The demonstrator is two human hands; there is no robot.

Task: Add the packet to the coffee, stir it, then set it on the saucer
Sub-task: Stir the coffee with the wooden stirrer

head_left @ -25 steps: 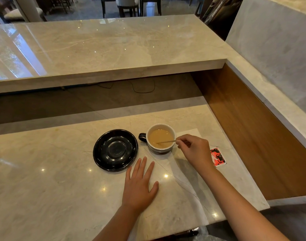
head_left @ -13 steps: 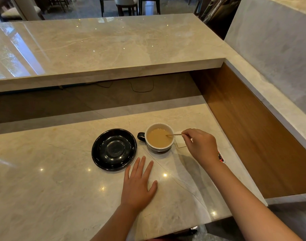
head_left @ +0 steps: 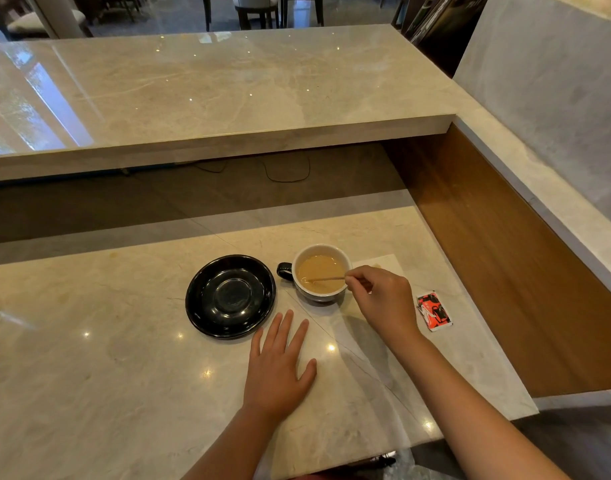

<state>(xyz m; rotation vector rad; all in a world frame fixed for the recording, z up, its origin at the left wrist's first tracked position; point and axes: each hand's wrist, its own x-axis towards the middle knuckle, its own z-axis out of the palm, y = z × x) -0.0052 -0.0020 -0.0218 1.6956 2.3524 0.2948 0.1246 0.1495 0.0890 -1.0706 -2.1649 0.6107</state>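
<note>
On the stone counter, a cup of milky coffee is being stirred.

Sitting on the counter (head_left: 89, 358), the cup (head_left: 322, 271) is just right of the empty black saucer (head_left: 230, 296). Pinched in the right hand (head_left: 383, 299), a thin stick (head_left: 326, 279) dips into the coffee. Nearby, the left hand (head_left: 276, 365) lies flat, fingers spread. A torn red packet (head_left: 433, 310) lies to the right, with a white napkin (head_left: 380, 265) behind the hand.

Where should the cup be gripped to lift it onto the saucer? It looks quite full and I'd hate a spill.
Probably by the dark handle, which sticks out of the cup on the side facing the saucer. The left hand lies flat on the counter on that side, so it could come in from there while the right hand lifts the stirring stick clear.
</note>
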